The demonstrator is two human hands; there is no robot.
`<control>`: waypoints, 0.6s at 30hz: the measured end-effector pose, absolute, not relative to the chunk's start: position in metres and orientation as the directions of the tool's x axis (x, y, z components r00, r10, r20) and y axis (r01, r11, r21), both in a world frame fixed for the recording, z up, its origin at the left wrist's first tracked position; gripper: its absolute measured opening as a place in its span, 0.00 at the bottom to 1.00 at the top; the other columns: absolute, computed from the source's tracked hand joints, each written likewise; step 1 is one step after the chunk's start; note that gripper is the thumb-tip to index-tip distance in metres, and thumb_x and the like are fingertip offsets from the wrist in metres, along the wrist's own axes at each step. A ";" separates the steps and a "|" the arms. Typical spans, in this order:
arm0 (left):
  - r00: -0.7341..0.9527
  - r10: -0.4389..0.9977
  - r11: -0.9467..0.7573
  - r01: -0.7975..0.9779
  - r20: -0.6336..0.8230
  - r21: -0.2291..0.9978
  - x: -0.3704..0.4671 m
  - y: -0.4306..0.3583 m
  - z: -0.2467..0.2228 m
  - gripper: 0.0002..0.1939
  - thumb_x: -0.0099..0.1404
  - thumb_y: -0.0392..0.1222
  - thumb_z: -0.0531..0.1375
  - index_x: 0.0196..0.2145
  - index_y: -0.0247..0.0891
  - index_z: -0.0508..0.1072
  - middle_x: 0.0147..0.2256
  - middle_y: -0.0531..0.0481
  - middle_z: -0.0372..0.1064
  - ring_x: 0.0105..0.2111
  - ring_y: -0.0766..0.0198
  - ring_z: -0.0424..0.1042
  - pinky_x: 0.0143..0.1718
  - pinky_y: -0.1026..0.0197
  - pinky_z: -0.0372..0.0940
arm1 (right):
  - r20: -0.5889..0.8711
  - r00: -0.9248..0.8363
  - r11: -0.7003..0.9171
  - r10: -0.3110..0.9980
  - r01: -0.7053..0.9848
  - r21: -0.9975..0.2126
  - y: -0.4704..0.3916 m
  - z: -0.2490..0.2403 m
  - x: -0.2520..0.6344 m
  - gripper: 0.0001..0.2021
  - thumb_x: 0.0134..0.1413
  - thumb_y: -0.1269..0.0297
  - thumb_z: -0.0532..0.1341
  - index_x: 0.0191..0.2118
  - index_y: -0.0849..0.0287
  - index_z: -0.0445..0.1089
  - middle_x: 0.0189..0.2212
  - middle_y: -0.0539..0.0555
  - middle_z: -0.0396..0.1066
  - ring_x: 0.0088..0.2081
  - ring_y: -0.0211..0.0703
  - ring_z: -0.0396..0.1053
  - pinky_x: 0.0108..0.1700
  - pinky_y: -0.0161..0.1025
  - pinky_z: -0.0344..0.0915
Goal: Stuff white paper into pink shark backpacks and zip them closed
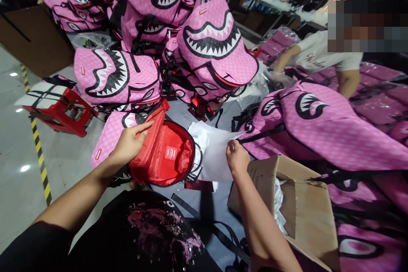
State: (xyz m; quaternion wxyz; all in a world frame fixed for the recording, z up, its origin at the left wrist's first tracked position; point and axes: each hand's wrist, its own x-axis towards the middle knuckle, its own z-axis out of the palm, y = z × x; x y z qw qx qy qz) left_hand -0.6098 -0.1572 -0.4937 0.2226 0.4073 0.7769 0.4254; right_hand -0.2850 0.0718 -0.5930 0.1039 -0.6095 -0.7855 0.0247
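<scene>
A pink backpack [108, 134] lies open in front of me, its red lining [175, 148] and a small sewn-in label [171, 153] showing. My left hand [130, 142] grips the backpack's raised, red-lined flap [156, 127] between thumb and fingers. To the right of the opening, my right hand [237, 157] is closed on the edge of a thin white sheet [215, 148]. The sheet lies over more white papers beside the bag's handle loop. Dark and red hang tags [199, 183] are next to the bag's lower right edge.
An open cardboard box [302, 216] with white packets [279, 206] stands by my right forearm. Pink backpacks [210, 46] with shark-mouth prints are piled ahead and at right. A red stool [68, 112] stands at left. Another person [328, 53] works at the far right.
</scene>
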 end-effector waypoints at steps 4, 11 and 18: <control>-0.544 0.839 0.250 0.442 0.035 0.862 -0.607 -0.156 -0.493 0.21 0.68 0.37 0.55 0.56 0.39 0.75 0.55 0.48 0.73 0.56 0.58 0.72 0.61 0.55 0.64 | 0.019 -0.440 0.438 0.898 0.897 0.061 0.049 -0.555 -0.343 0.14 0.68 0.68 0.50 0.46 0.60 0.72 0.36 0.57 0.72 0.30 0.39 0.68 0.28 0.35 0.47; -0.507 0.859 0.191 0.445 0.070 0.875 -0.617 -0.161 -0.503 0.22 0.69 0.36 0.53 0.57 0.40 0.74 0.55 0.49 0.73 0.55 0.60 0.73 0.60 0.57 0.65 | -0.303 -0.664 0.725 0.684 0.664 0.183 -0.017 -0.557 -0.455 0.17 0.66 0.75 0.47 0.56 0.63 0.64 0.44 0.64 0.70 0.40 0.48 0.77 0.37 0.36 0.67; -0.356 0.931 0.303 0.873 0.075 0.383 -0.643 -0.168 -0.497 0.32 0.65 0.25 0.52 0.64 0.43 0.66 0.71 0.44 0.43 0.70 0.45 0.48 0.65 0.41 0.56 | -0.447 -0.639 0.735 0.626 0.675 0.064 -0.085 -0.613 -0.481 0.17 0.66 0.76 0.46 0.56 0.62 0.62 0.46 0.64 0.72 0.41 0.47 0.77 0.39 0.36 0.69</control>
